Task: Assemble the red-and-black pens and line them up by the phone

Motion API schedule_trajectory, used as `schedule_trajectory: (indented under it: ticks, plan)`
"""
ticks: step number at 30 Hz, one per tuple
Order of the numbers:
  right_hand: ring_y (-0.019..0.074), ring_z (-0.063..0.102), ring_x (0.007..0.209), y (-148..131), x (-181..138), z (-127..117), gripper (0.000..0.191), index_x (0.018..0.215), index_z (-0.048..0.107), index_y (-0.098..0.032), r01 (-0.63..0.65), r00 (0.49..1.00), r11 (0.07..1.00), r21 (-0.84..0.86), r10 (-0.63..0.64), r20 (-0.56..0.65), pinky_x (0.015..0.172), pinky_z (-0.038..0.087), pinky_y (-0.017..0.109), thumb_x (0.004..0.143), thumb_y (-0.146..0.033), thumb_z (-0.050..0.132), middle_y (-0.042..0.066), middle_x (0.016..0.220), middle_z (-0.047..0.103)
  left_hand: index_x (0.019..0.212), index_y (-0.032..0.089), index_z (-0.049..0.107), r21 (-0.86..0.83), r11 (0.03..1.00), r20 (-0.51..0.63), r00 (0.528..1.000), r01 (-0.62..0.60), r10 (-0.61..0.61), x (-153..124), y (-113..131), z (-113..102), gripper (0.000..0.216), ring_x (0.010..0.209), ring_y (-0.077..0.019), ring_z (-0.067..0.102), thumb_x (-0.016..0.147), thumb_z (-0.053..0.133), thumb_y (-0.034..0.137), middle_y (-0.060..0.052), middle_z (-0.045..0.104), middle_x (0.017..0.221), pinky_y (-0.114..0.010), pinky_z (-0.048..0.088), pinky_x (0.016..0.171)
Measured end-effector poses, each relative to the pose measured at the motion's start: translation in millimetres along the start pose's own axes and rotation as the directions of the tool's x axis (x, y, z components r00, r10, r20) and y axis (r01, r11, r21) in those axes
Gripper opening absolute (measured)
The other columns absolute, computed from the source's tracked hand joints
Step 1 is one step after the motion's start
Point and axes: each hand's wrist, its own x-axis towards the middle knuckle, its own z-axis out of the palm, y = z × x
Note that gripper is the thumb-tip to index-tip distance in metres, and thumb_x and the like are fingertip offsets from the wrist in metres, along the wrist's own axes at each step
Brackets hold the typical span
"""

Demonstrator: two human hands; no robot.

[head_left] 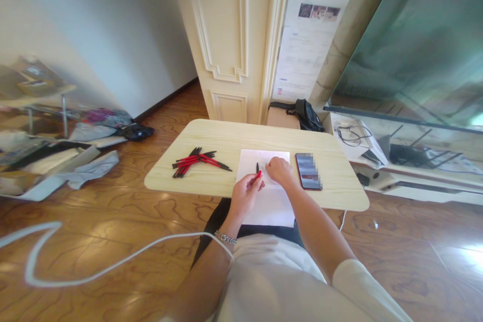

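My left hand is closed, pinching a small red pen part over the white paper. Just beyond it a short black pen piece shows against the sheet; whether it lies there or is held, I cannot tell. My right hand is curled, fingertips together, close to the left one above the same paper. What it grips, if anything, is hidden. To the left, a heap of red and black pens lies crosswise on the pale wooden table.
A phone lies on the table right of the paper. A white cable runs across the left side. Beyond the table stand a cream door panel and a black bag; boxes and bags crowd the floor at left.
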Motion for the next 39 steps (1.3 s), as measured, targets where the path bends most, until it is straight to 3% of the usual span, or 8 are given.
schedule_trajectory:
  ticks: [4,7,11,14,20,26,34,39]
  plan:
    - [0.0257,0.064,0.087,4,2,1,0.025,0.086,0.069,-0.014,0.028,1.0,0.995,0.092,-0.027,-0.003,0.073,0.044,0.033,0.082,-0.031,0.052,0.018,0.093,0.069,0.101,0.014,0.065,-0.013,1.0,-0.009,1.0,0.001,-0.001,0,0,-1,0.039,0.079,-0.0189,0.066,0.081,0.06,0.047,-0.008,0.07,0.083,-0.031,0.052,0.074]
    - [0.0186,0.062,0.074,9,1,-3,0.022,0.082,0.067,-0.015,0.089,0.996,0.916,0.39,-0.084,-0.031,0.066,0.043,0.028,0.082,-0.03,0.05,0.011,0.081,0.07,0.104,0.014,0.064,-0.008,1.0,0.003,1.0,-0.004,0.004,0,-2,-2,0.039,0.08,-0.0188,0.066,0.082,0.059,0.046,-0.008,0.069,0.084,-0.031,0.052,0.075]
    - [0.0111,0.052,0.056,7,-10,-21,0.032,0.102,0.061,-0.014,0.158,0.987,0.523,0.837,-0.078,-0.138,0.052,0.039,0.024,0.081,-0.036,0.053,0.005,0.077,0.067,0.106,0.015,0.064,-0.018,1.0,0.002,1.0,-0.007,0.007,0,-7,-1,0.038,0.081,-0.0183,0.066,0.082,0.059,0.044,-0.008,0.069,0.085,-0.031,0.052,0.077]
    - [0.0094,0.05,0.057,0,-23,-37,0.033,0.101,0.06,-0.015,0.253,0.967,0.25,0.935,-0.039,-0.251,0.053,0.04,0.023,0.079,-0.04,0.057,0.005,0.079,0.064,0.105,0.015,0.065,-0.013,1.0,-0.005,1.0,0.0,0.0,0,-9,1,0.038,0.081,-0.0179,0.066,0.081,0.06,0.045,-0.007,0.069,0.086,-0.031,0.052,0.078]
    - [0.0087,0.05,0.058,-10,-34,-45,0.029,0.092,0.059,-0.017,0.315,0.949,0.059,0.947,0.015,-0.316,0.052,0.04,0.022,0.076,-0.04,0.064,0.003,0.076,0.063,0.102,0.014,0.066,0.032,0.999,0.034,0.999,-0.032,0.031,1,-9,2,0.037,0.076,-0.017,0.065,0.082,0.059,0.045,-0.006,0.069,0.081,-0.029,0.052,0.074]
    - [0.0085,0.05,0.056,-12,-37,-35,0.024,0.089,0.059,-0.017,0.278,0.96,0.047,0.959,-0.026,-0.277,0.051,0.039,0.022,0.075,-0.036,0.066,0.002,0.073,0.064,0.103,0.015,0.066,0.046,0.999,0.051,0.998,-0.03,0.027,0,-10,3,0.036,0.076,-0.0166,0.065,0.083,0.059,0.044,-0.006,0.069,0.081,-0.029,0.051,0.074]
    - [0.0116,0.055,0.061,-10,-50,-18,0.025,0.087,0.061,-0.017,0.223,0.97,0.255,0.941,-0.152,-0.189,0.054,0.04,0.024,0.078,-0.04,0.062,0.005,0.077,0.068,0.102,0.014,0.065,-0.007,1.0,0.037,0.999,-0.002,0.003,1,-7,1,0.035,0.073,-0.0168,0.066,0.082,0.059,0.042,-0.007,0.069,0.081,-0.029,0.052,0.071]
    - [0.0124,0.055,0.06,-12,-54,-15,0.026,0.082,0.062,-0.017,0.208,0.973,0.297,0.932,-0.159,-0.166,0.054,0.04,0.025,0.078,-0.043,0.06,0.006,0.078,0.069,0.101,0.014,0.065,-0.003,1.0,0.038,0.999,0.017,-0.017,1,-9,-3,0.034,0.073,-0.017,0.066,0.081,0.06,0.041,-0.007,0.069,0.08,-0.029,0.053,0.07]
